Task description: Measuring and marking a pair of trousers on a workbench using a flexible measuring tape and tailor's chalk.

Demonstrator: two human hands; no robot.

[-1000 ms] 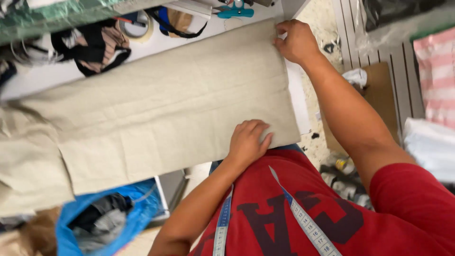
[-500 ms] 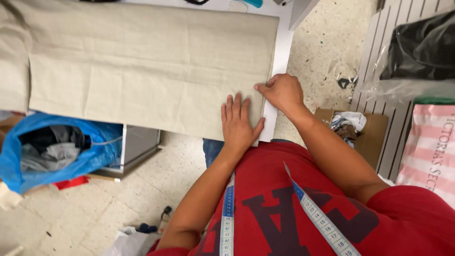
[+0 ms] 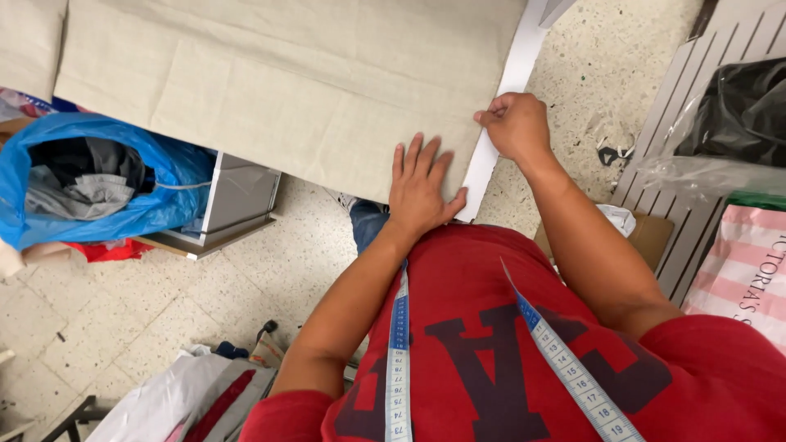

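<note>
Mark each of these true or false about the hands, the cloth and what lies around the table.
1. The left hand lies flat on the beige cloth. True.
2. The right hand holds scissors. False: it pinches the cloth's edge at the table rim.
3. A tape measure hangs over the red shirt. True.
4. The blue bag sits on the cloth. False: it sits below the table, by the floor.

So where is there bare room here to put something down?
The beige cloth is bare above the left hand and left of the right hand. Floor lies free between the grey box and the red shirt. The blue bag corner and right-hand bags are crowded.
</note>
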